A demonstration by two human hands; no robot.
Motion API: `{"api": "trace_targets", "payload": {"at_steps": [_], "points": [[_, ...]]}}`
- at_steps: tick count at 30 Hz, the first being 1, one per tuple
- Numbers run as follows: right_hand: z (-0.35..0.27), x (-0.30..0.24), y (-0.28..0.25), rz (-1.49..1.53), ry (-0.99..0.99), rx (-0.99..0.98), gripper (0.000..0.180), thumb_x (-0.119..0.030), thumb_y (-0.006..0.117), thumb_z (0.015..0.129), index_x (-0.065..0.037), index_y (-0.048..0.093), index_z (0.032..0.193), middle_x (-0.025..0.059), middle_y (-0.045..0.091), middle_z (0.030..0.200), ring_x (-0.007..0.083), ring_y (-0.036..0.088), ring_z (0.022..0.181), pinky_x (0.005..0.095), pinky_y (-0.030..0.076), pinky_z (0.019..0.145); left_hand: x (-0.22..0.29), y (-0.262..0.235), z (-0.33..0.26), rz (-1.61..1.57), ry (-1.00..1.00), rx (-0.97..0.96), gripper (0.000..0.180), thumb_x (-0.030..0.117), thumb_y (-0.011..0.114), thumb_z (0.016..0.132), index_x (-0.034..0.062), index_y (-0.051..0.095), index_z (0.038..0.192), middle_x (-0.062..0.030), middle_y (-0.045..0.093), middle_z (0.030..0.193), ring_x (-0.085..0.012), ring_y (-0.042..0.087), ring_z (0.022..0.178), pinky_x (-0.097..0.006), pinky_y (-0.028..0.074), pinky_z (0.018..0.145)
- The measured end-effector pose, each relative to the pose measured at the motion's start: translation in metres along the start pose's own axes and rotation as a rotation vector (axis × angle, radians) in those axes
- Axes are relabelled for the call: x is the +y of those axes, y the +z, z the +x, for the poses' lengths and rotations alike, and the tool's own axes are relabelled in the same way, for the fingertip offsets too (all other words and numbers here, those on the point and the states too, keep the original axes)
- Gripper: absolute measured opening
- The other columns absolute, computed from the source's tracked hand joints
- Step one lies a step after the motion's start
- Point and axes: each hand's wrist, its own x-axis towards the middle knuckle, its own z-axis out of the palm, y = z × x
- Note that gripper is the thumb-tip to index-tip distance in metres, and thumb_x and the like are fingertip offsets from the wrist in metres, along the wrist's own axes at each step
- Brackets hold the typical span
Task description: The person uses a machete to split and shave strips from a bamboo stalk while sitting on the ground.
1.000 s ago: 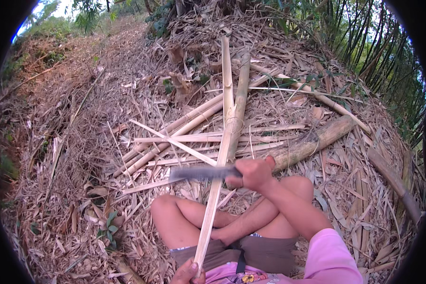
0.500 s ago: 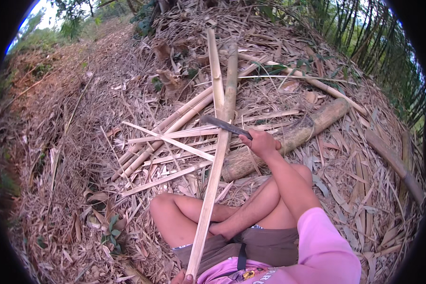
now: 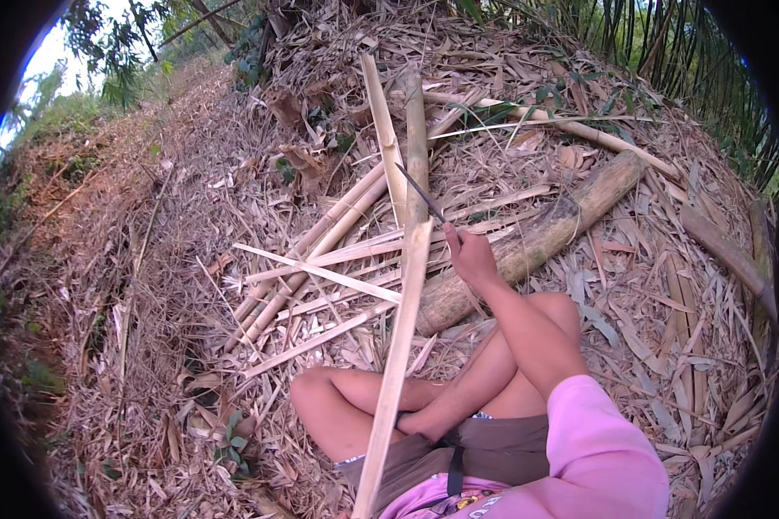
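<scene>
My right hand [image 3: 472,256] is closed round the handle of a long dark knife [image 3: 422,192]. Its blade points up and left, across a slim bamboo pole [image 3: 417,130]. A pale split bamboo strip [image 3: 394,372] slopes from the bottom edge, over my left thigh, up to an end just below the blade. Only a sliver of my left hand [image 3: 344,514] shows at the bottom edge, against the strip's lower part. Beyond the strip's upper end stands another split bamboo length [image 3: 379,104]; whether the two are joined I cannot tell.
A thick bamboo log [image 3: 537,246] lies beyond my crossed legs [image 3: 441,402]. Several pale strips [image 3: 320,272] and two thin poles [image 3: 333,223] lie to the left. Dry leaves cover the ground, and another pole [image 3: 727,251] is at far right.
The knife has turned: its blade, earlier lying leftward over the strip, now points more upward and shows edge-on. The strip's upper end has shifted slightly right. My left hand has slipped nearly out of view.
</scene>
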Motion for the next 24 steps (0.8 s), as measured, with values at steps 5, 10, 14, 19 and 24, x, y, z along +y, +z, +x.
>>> {"api": "trace_targets", "payload": {"at_steps": [5,10,14,19,24], "points": [[-0.037,-0.037,-0.002,0.232,0.037,0.018,0.067,-0.055,0.043,0.1,0.005,0.061,0.074,0.0244,0.055,0.059,0.0425,0.058,0.059,0.0472,0.044,0.058,0.025,0.031,0.033,-0.181,-0.068,0.141,0.011,0.026,0.053,0.102,0.0177,0.055,0.108,0.0051,0.042,0.06,-0.0067,0.041,0.047,-0.02,0.031,0.041],[-0.049,-0.024,-0.009,0.362,0.131,-0.042,0.066,-0.053,0.046,0.1,0.004,0.057,0.069,0.0148,0.049,0.053,0.0238,0.05,0.05,0.0409,0.04,0.053,0.075,0.056,0.069,0.032,0.319,0.032,0.021,0.03,0.049,0.104,0.0094,0.052,0.105,-0.0001,0.046,0.065,-0.0098,0.042,0.048,-0.023,0.034,0.042],[-0.07,-0.035,-0.019,0.336,0.117,-0.038,0.059,-0.048,0.052,0.099,0.002,0.057,0.068,0.011,0.049,0.052,0.0201,0.049,0.049,0.0385,0.039,0.05,0.105,0.039,0.089,0.1,0.586,-0.04,0.022,0.026,0.047,0.105,0.0059,0.048,0.096,-0.0017,0.046,0.065,-0.01,0.039,0.044,-0.027,0.032,0.04],[-0.114,-0.054,-0.013,0.429,-0.029,-0.016,0.044,-0.041,0.068,0.089,-0.002,0.058,0.074,0.0089,0.053,0.053,0.019,0.052,0.047,0.036,0.042,0.049,0.185,-0.016,0.075,0.777,1.105,0.634,0.016,0.013,0.055,0.099,0.0012,0.051,0.089,-0.0065,0.051,0.058,-0.0139,0.047,0.048,-0.032,0.036,0.045],[-0.178,-0.082,0.011,0.48,-0.161,-0.133,0.035,-0.031,0.078,0.082,-0.006,0.054,0.073,0.0026,0.051,0.052,0.0136,0.052,0.046,0.032,0.04,0.045,0.275,-0.056,0.027,0.693,1.612,0.947,0.014,0.013,0.051,0.101,0.0008,0.055,0.095,-0.0056,0.052,0.062,-0.0134,0.051,0.052,-0.031,0.037,0.046]]}}
